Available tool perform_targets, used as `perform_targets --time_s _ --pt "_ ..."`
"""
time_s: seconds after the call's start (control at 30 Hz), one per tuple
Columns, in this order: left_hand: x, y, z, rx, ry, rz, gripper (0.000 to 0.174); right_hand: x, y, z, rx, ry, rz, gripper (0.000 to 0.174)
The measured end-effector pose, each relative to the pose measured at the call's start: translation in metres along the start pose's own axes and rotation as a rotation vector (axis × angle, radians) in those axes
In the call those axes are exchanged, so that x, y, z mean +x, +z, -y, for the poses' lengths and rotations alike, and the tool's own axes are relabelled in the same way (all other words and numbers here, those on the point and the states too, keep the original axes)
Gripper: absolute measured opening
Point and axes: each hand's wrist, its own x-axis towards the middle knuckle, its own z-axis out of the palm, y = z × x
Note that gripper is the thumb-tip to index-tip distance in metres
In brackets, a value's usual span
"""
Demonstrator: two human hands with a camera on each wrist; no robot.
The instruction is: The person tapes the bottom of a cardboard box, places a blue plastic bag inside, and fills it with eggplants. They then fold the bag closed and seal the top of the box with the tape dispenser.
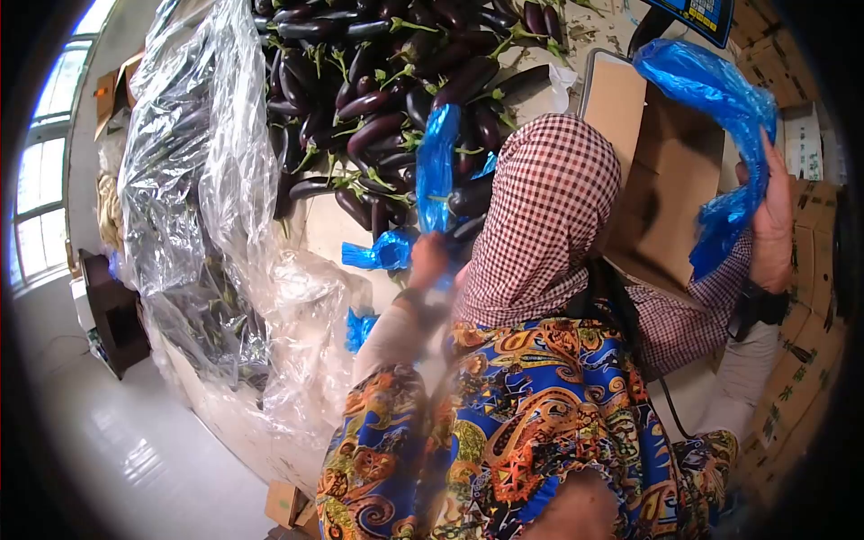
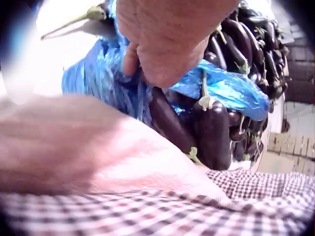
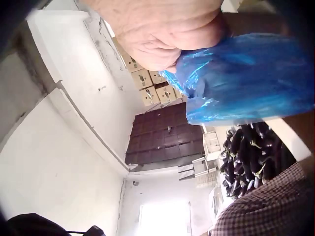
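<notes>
Blue, thin and glossy, the plastic bag (image 1: 731, 76) hangs in a crinkled curve over the open cardboard box (image 1: 661, 211) at the right side of the table (image 1: 326, 220), its lower end ragged. The right grip (image 1: 772, 220) is closed on a gathered part of it; the right wrist view shows the fingers curled in and the film spreading out from them, smooth and see-through.

The left grip (image 1: 428, 261) is narrow, clenched round the base of a blue plastic strip (image 1: 437, 162) that reaches towards the far edge, over the eggplants (image 1: 373, 103). A crumpled blue bunch (image 1: 387, 252) lies just beside that grip.

The eggplants are long, dark purple and shiny, with green stems, heaped towards the far edge. Along the left edge, wrinkled clear sheeting (image 1: 238, 135) covers more of them. Red-and-white checked cloth (image 1: 558, 198) bulges between the strip and the box, above a blue garment (image 1: 531, 396) with paisley figures. A keypad (image 1: 697, 13) shows past the far right corner, and printed brown cartons (image 1: 796, 360) stand off the right edge.
</notes>
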Motion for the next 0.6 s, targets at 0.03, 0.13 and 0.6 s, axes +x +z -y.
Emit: perform_targets --time_s 0.03,0.13,0.6 --pt "-0.004 -0.004 0.011 0.066 0.016 0.053 0.016 -0.008 0.012 -0.003 -0.058 0.044 -0.142 0.023" --pt "-0.044 -0.040 0.028 -0.181 0.037 0.348 0.010 -0.014 0.013 -0.008 -0.048 0.006 -0.148 0.027" --pt "-0.037 -0.269 -0.083 -1.695 0.082 0.101 0.012 -0.011 -0.007 -0.038 -0.173 0.173 0.065 0.037"
